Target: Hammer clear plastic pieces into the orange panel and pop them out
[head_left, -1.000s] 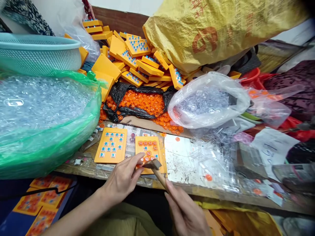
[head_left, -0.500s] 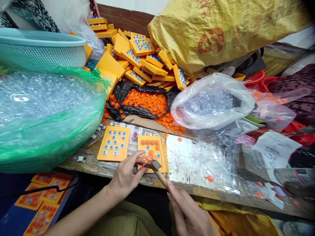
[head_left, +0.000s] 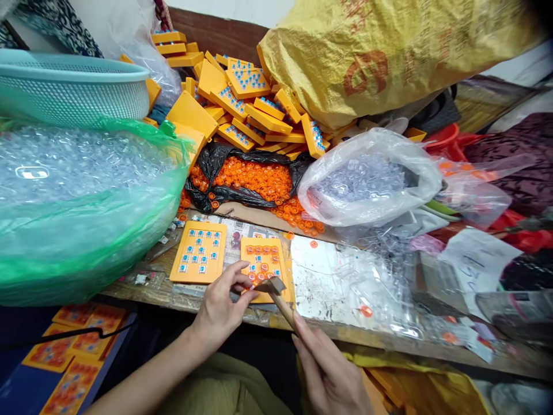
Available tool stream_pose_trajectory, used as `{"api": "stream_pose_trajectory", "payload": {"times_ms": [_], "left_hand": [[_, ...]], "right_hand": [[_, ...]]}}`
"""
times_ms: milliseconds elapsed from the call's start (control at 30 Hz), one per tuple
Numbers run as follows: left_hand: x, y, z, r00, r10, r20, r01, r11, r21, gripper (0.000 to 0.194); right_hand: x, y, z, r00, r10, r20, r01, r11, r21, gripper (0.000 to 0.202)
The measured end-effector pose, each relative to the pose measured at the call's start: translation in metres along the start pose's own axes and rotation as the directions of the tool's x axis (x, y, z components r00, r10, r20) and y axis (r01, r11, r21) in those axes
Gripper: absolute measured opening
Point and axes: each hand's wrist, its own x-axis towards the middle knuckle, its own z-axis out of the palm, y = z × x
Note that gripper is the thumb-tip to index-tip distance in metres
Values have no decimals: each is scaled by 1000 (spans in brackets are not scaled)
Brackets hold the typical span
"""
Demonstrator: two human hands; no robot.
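My right hand (head_left: 332, 369) grips the wooden handle of a small hammer (head_left: 272, 286). The hammer's metal head is over the lower edge of a yellow panel (head_left: 286, 276), which carries orange rings (head_left: 262, 249) and a few bare blue pieces. At the panel's lower left corner is my left hand (head_left: 224, 300), its thumb and fingers curled together by the hammer head. Whatever lies between those fingertips is too small and covered to make out. Left of it lies a second yellow panel (head_left: 175, 271) with blue pieces and no rings.
A black bag (head_left: 199, 199) of orange rings stands behind the panels, below a heap of yellow panels (head_left: 250, 83). Bags of clear parts flank it: a green one (head_left: 129, 230) and a white one (head_left: 371, 216). Finished-looking ringed panels (head_left: 71, 383) lie lower left.
The hammer head has tilted slightly and shifted a little right. My left fingers have moved slightly at the panel's corner. The whole view has drifted a little.
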Motion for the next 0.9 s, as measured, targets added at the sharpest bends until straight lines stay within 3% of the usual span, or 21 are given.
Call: {"api": "stream_pose_trajectory", "payload": {"times_ms": [67,133,233,267,333,433,567,633,733,833,900], "left_hand": [[0,0,-1,1000,-12,0,12,1000,-19,39],[1,1,-3,999,-44,18,45,997,-55,41],[8,5,-6,991,-127,42,131,986,-103,43],[12,7,-6,987,-157,32,160,981,-112,42],[19,12,-5,979,-202,-16,197,968,-154,38],[29,22,-3,958,-284,-33,262,918,-297,39],[34,35,-5,869,-493,43,461,777,-429,46],[36,40,-6,811,-584,49,534,702,-472,44],[40,45,-3,749,-660,65,588,615,-526,38],[44,47,5,734,-661,156,611,542,-578,38],[46,46,10,728,-638,251,635,490,-598,42]], "right_hand": [[2,-1,0,997,66,-29,-65,997,46,46],[7,1,-1,970,207,-123,-197,976,94,38],[21,19,-8,846,459,-272,-416,887,202,43],[26,28,-11,815,510,-275,-460,858,229,46],[35,47,-17,814,538,-217,-499,840,211,50],[44,63,-22,877,448,-171,-458,889,-18,47],[51,44,-8,956,187,-226,-267,875,-403,37],[56,26,6,977,89,-194,-167,884,-437,34],[61,6,27,988,37,-153,-93,920,-381,36],[62,4,29,986,63,-157,-113,936,-334,38],[62,14,16,990,62,-123,-100,939,-329,38]]}}
